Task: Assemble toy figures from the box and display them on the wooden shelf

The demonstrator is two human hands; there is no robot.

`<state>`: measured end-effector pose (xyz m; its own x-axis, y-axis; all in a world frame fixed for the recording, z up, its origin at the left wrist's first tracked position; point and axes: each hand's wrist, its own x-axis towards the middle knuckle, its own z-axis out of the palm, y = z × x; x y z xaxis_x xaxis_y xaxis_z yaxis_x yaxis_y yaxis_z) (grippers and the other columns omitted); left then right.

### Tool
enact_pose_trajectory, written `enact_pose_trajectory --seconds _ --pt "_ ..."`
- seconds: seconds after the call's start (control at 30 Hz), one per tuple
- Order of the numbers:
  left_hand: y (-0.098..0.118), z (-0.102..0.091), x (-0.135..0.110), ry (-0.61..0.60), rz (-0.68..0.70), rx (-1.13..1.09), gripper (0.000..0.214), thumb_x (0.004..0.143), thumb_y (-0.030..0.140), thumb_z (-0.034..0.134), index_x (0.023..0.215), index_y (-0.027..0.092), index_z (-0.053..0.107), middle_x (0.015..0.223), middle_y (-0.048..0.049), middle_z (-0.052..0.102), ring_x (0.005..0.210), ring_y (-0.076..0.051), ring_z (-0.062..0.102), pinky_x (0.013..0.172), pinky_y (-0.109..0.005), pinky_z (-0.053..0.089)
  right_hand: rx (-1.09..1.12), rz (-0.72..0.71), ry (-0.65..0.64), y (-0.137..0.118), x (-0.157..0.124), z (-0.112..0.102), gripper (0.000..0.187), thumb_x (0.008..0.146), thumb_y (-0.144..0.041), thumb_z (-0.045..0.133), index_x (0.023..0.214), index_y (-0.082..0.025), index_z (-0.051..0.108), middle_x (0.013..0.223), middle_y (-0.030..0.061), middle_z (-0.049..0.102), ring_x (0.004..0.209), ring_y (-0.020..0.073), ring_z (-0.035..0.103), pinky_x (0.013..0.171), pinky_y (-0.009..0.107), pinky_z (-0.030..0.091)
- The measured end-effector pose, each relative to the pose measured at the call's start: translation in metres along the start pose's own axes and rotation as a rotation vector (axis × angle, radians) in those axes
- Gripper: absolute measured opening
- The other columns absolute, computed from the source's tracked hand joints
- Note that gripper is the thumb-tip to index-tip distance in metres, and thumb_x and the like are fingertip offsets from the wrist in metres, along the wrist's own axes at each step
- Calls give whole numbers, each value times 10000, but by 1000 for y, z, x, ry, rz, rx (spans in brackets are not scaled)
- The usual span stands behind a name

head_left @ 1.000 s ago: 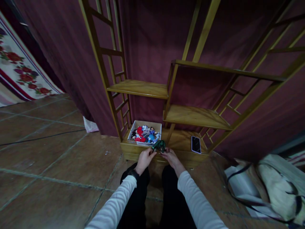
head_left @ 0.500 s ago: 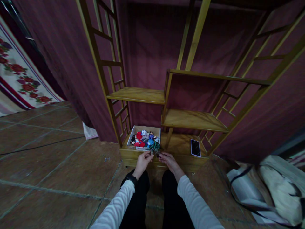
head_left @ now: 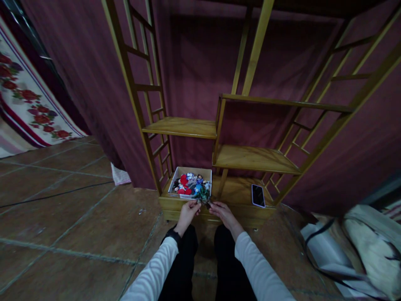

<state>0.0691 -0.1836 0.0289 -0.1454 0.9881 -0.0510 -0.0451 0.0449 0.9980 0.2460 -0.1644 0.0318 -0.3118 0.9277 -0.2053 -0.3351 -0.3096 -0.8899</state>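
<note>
My left hand [head_left: 188,211] and my right hand [head_left: 222,211] are close together at the front edge of the lowest shelf. Both pinch a small dark green toy-like thing [head_left: 203,195] held between them, just in front of a white box [head_left: 178,177] filled with several small colourful figures in red, blue and black. The fingers of both hands are curled on the green thing. A dark watch sits on my left wrist. My white sleeves and black trousers fill the bottom of the view.
A wooden shelf unit [head_left: 250,156] with several boards stands against a dark red curtain. A phone [head_left: 258,195] lies on the bottom board to the right. Bags [head_left: 360,246] lie on the tiled floor at the right; a flowered cloth [head_left: 28,104] hangs at the left.
The green thing has come down and nearer the box while both hands keep hold of it. The camera has tilted a little, so the shelves sit lower in view.
</note>
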Motion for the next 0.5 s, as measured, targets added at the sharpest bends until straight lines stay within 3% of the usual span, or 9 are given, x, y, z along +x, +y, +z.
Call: enact_pose_trajectory --seconds 0.5 --pt "1 1 -2 45 -22 -47 404 551 450 707 760 135 563 488 37 551 382 -81 484 389 -183 329 -46 7 -26 4 4 -2 298 542 -343 771 759 -162 678 784 42 670 728 153 637 755 292 490"
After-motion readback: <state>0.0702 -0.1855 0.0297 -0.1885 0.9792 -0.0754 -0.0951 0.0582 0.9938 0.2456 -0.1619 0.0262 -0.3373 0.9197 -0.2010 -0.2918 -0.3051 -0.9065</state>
